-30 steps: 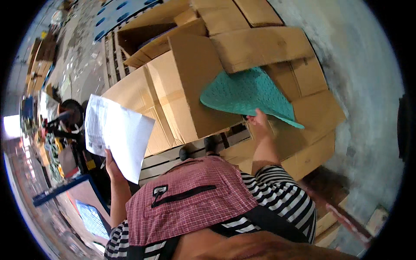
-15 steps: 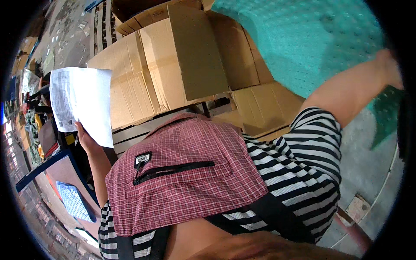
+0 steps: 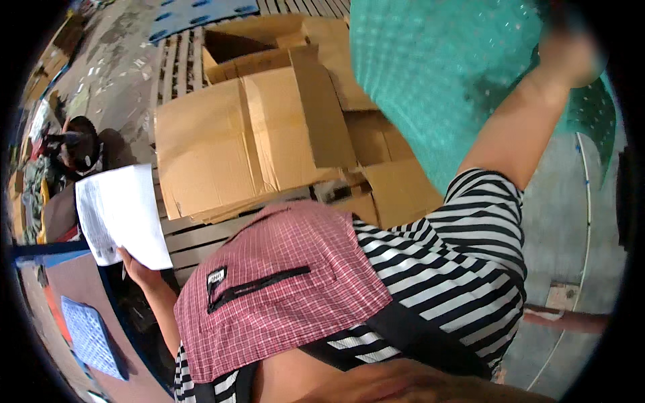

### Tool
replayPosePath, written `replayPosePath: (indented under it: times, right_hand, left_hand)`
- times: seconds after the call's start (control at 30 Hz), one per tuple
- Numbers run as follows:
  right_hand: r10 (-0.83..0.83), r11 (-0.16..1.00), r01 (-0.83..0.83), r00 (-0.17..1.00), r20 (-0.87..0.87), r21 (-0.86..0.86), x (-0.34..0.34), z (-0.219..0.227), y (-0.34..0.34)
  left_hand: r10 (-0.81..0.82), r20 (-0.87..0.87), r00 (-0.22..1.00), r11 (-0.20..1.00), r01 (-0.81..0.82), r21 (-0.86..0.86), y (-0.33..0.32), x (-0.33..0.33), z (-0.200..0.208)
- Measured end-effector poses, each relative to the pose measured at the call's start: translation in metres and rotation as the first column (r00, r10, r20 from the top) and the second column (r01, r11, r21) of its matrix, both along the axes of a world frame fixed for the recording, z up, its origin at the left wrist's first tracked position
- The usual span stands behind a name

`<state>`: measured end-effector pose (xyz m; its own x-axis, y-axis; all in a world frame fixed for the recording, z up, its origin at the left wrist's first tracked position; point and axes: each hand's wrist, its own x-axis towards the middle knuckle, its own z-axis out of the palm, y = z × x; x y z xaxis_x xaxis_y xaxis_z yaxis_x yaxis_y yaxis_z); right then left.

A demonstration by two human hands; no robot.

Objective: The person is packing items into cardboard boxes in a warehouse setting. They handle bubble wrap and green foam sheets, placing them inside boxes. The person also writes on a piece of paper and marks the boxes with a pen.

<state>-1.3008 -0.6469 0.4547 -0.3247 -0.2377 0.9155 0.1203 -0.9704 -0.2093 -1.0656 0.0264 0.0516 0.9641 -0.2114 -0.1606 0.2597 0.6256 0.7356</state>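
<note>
My left hand (image 3: 139,270) pinches the lower edge of a white printed sheet of paper (image 3: 124,215), held up at the left; something thin and light shows by the fingers. At the upper right, my right arm is stretched out. The right hand (image 3: 571,57) is smeared by motion beside a large green sheet with small raised dots, resembling bubble wrap (image 3: 430,87). Its fingers cannot be made out, so whether it grips the sheet does not show. Between the hands lie a flattened brown cardboard box (image 3: 208,141) and a cardboard box with its top open (image 3: 255,43).
The boxes rest on a slatted wooden pallet (image 3: 195,238). A blue plastic pallet (image 3: 198,17) lies beyond. At left, a blue patterned pad (image 3: 94,336) lies on a brown board (image 3: 124,329), near a black fan-like object (image 3: 80,144). A reddish pipe (image 3: 564,319) crosses the grey floor at right.
The view has shifted, so the boxes and paper sit lower. My right hand has moved upward at the right, and the green sheet's lower edge has shifted. The left hand still holds the paper.
</note>
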Motion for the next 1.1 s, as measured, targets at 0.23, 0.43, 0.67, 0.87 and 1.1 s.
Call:
replayPosePath:
  times: [0.23, 0.43, 0.67, 0.87, 1.1]
  right_hand:
    - [0.133, 0.989, -0.139, 0.984, -0.122, -0.041, 0.067, 0.000, 0.048]
    - [-0.668, 0.705, 0.584, 0.737, -0.101, -0.402, 0.082, 0.005, -0.019]
    - [-0.514, 0.813, 0.457, 0.855, -0.075, -0.362, 0.094, -0.003, -0.036]
    - [-0.098, 0.985, 0.081, 0.989, -0.108, -0.154, 0.128, -0.055, -0.012]
    - [0.529, 0.848, -0.530, 0.845, -0.078, 0.001, 0.202, -0.118, 0.093]
  left_hand:
    - [0.255, 0.129, 0.958, 0.967, -0.251, -0.042, 0.071, -0.076, 0.023]
    - [0.568, 0.037, 0.822, 0.823, -0.565, -0.058, 0.077, -0.127, 0.033]
    - [0.693, 0.045, 0.720, 0.713, -0.674, -0.193, 0.089, -0.192, -0.004]
    - [0.715, 0.018, 0.698, 0.683, -0.694, -0.229, 0.116, -0.189, 0.033]
    - [0.855, 0.064, 0.514, 0.511, -0.818, -0.263, 0.075, -0.287, 0.017]
